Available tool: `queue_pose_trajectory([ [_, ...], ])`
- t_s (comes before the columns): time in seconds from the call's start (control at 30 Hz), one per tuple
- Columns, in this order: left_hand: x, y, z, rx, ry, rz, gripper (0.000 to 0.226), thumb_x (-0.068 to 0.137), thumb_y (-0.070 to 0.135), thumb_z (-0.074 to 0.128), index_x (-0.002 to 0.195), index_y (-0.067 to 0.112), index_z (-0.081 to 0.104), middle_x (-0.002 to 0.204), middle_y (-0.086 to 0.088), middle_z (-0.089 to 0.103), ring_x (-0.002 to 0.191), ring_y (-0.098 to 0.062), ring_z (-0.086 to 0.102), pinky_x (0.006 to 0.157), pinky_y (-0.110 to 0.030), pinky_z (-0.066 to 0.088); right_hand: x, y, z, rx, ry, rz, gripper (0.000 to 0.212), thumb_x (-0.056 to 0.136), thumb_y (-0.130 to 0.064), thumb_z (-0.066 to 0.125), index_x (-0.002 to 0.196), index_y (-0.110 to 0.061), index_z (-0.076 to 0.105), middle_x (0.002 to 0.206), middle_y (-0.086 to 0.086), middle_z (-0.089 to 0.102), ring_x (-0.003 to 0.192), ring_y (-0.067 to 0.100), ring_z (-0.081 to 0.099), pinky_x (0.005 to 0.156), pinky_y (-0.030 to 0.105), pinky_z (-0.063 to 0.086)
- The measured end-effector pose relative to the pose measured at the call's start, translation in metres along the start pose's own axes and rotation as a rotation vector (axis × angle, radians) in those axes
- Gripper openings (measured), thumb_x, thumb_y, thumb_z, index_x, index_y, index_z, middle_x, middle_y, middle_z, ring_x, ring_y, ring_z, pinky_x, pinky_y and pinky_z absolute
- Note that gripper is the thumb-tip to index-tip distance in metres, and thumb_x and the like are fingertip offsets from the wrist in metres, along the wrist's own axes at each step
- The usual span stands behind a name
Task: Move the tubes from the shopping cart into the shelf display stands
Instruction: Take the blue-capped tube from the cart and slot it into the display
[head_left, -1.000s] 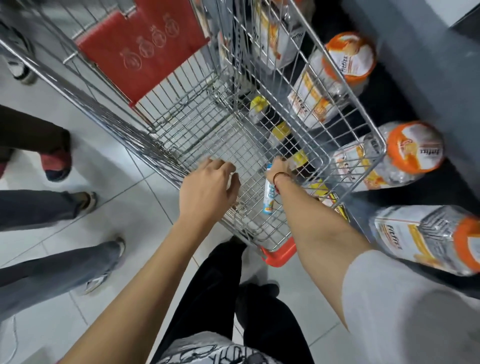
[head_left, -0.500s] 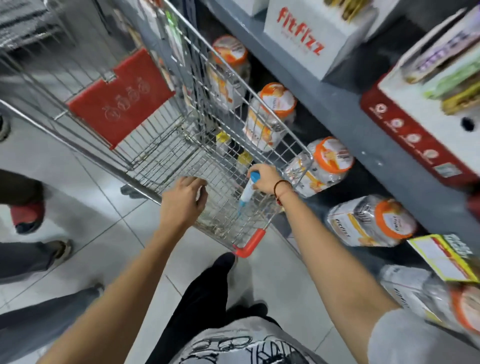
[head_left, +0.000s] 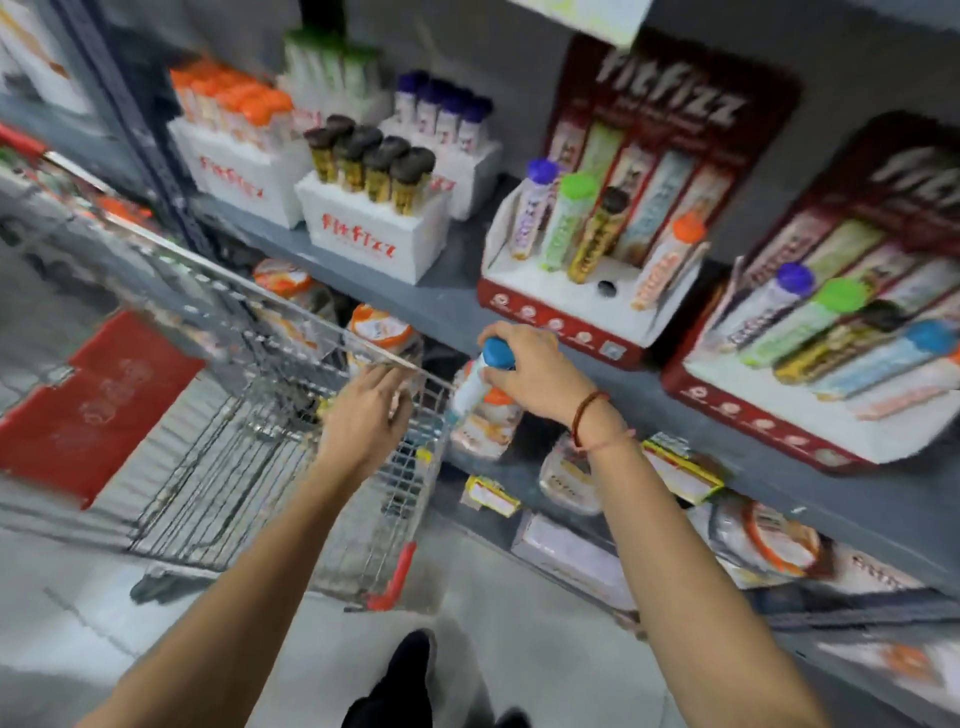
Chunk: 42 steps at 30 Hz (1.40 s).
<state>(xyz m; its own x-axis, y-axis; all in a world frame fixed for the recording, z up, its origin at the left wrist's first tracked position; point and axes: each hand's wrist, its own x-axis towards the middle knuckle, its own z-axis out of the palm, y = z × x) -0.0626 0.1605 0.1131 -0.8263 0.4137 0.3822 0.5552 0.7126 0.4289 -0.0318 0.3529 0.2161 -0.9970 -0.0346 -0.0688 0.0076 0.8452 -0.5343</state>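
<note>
1. Tube (head_left: 470, 387), blue cap, clenched in my right hand (head_left: 535, 371); fingers (head_left: 511, 338) wrap the cap end from above, body hangs down and tilts left, just past the shopping cart (head_left: 270, 415) rim, in front of the shelf edge (head_left: 457, 306).
2. Left hand (head_left: 366, 415): fingers curled over the cart's top wire, resting or gripping the rim, can't tell which. No tube in it.
3. Handling guess: light, stiff plastic cylinder, smooth label so probably a bit slick. One hand is plenty. Cap looks wider than the body, so a cap grip gives a natural stop against slipping.
4. For seating it, I'd say hold near the cap and lead with the bottom end.
5. Target, judged: red display stand (head_left: 587, 312) just above my right hand has a dark empty hole (head_left: 606, 287) between the brown-capped and orange-capped tubes. The next stand (head_left: 810, 415) to the right already shows a blue cap.
6. Frame is motion-blurred; label text unreadable.
</note>
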Motion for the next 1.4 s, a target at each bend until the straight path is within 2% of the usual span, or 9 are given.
queue_pose_trajectory([
  [0.17,0.049,0.050,0.027,-0.069,-0.048,0.183,0.027,0.083,0.018,0.045,0.099,0.004,0.062,0.093,-0.016,0.066,0.092,-0.030,0.054,0.075,-0.037,0.042,-0.031,0.021,-0.070,-0.064,0.138,0.032,0.032,0.083,-0.015,0.064,0.112,-0.004,0.056,0.113,0.019,0.063,0.107,0.033,0.055,0.087,0.035,0.041],
  [0.33,0.072,0.096,0.057,-0.076,-0.193,0.309,0.039,0.087,0.026,0.036,0.109,0.004,0.060,0.106,-0.014,0.065,0.099,-0.031,0.057,0.078,-0.039,0.050,-0.051,0.048,-0.114,-0.081,0.214,0.102,0.033,0.084,-0.015,0.063,0.116,-0.009,0.056,0.118,0.014,0.061,0.110,0.029,0.054,0.086,0.029,0.041],
  [0.47,0.074,0.106,0.080,0.000,-0.335,0.315,0.052,0.086,0.033,0.030,0.119,0.002,0.056,0.122,-0.018,0.060,0.115,-0.034,0.052,0.090,-0.050,0.044,-0.057,0.061,-0.134,-0.089,0.219,0.132,0.031,0.079,-0.012,0.065,0.108,-0.008,0.060,0.113,0.014,0.063,0.104,0.029,0.056,0.088,0.037,0.046],
  [0.6,0.070,0.106,0.087,0.042,-0.361,0.296,0.054,0.085,0.033,0.030,0.118,0.000,0.057,0.125,-0.018,0.058,0.118,-0.033,0.051,0.097,-0.052,0.037,-0.052,0.066,-0.145,-0.103,0.209,0.146,0.029,0.073,-0.012,0.069,0.101,-0.013,0.065,0.099,0.009,0.063,0.095,0.025,0.052,0.073,0.030,0.038],
  [0.87,0.071,0.090,0.084,0.031,-0.400,0.308,0.057,0.087,0.034,0.028,0.128,0.000,0.049,0.135,-0.018,0.049,0.126,-0.033,0.043,0.104,-0.049,0.028,-0.029,0.060,-0.157,-0.059,0.304,0.171,0.024,0.072,-0.025,0.072,0.091,-0.012,0.065,0.085,0.005,0.057,0.090,0.020,0.047,0.081,0.042,0.053],
  [1.0,0.069,0.085,0.083,0.047,-0.408,0.320,0.061,0.087,0.038,0.025,0.132,0.002,0.043,0.138,-0.016,0.045,0.129,-0.030,0.038,0.107,-0.047,0.025,-0.023,0.057,-0.160,-0.006,0.315,0.143,0.030,0.076,-0.018,0.069,0.104,-0.012,0.066,0.102,0.008,0.062,0.083,0.021,0.055,0.075,0.038,0.057],
  [1.1,0.068,0.085,0.083,0.049,-0.407,0.334,0.063,0.087,0.040,0.023,0.134,0.003,0.041,0.140,-0.016,0.043,0.131,-0.030,0.035,0.108,-0.046,0.023,-0.019,0.056,-0.159,0.097,0.324,0.151,0.031,0.080,-0.010,0.066,0.111,-0.013,0.066,0.121,0.007,0.060,0.096,0.021,0.058,0.071,0.030,0.061],
  [1.27,0.069,0.084,0.083,0.049,-0.411,0.342,0.063,0.087,0.040,0.024,0.133,0.000,0.042,0.139,-0.017,0.044,0.130,-0.032,0.037,0.107,-0.048,0.024,-0.013,0.055,-0.162,0.116,0.353,0.177,0.034,0.071,-0.007,0.067,0.104,-0.016,0.067,0.116,0.007,0.062,0.104,0.027,0.060,0.085,0.036,0.057],
  [1.4,0.069,0.082,0.085,0.055,-0.411,0.359,0.061,0.088,0.039,0.026,0.132,0.000,0.043,0.138,-0.018,0.045,0.128,-0.033,0.039,0.105,-0.050,0.025,-0.001,0.053,-0.163,0.079,0.387,0.177,0.037,0.071,-0.014,0.068,0.108,-0.016,0.065,0.116,0.011,0.059,0.111,0.029,0.054,0.082,0.038,0.058],
])
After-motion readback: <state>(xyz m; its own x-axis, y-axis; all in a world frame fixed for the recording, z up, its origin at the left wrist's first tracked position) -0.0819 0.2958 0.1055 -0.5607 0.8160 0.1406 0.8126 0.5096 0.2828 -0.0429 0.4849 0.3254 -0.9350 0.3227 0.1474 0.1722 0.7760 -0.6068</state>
